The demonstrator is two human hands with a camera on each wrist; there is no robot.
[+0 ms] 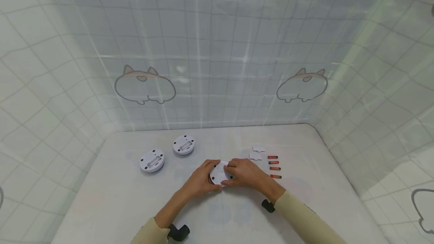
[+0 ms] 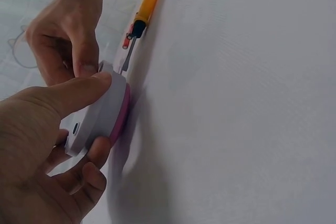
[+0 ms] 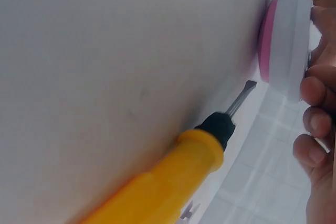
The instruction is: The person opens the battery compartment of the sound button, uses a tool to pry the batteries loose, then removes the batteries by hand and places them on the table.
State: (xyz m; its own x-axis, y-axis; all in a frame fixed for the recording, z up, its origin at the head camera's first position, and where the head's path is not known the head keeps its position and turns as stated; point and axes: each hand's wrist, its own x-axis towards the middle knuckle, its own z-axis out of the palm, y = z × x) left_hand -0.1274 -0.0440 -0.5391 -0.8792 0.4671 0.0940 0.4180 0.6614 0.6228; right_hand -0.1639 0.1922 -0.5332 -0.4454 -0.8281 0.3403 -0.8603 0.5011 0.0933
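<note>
In the head view, a round white device [image 1: 219, 169] with a perforated back and dark feet is between my hands. Its underside is pink, as the left wrist view shows. My left hand [image 1: 202, 180] grips it by the rim, thumb on the near side. My right hand [image 1: 247, 174] has its fingers curled at the device's right part, gripping there; the spot beneath those fingers is hidden. A yellow-handled screwdriver [image 3: 173, 166] lies on the table beside the device, its flat metal tip towards it. The head view has it hidden behind my right hand.
Two similar white devices, one nearer [image 1: 152, 160] and one farther [image 1: 184, 145], lie at the left with battery compartments uncovered. Two small white covers [image 1: 255, 156] and several red batteries [image 1: 274, 162] lie at the right. A patterned curtain [image 1: 217, 67] encloses the white table [image 1: 112, 206].
</note>
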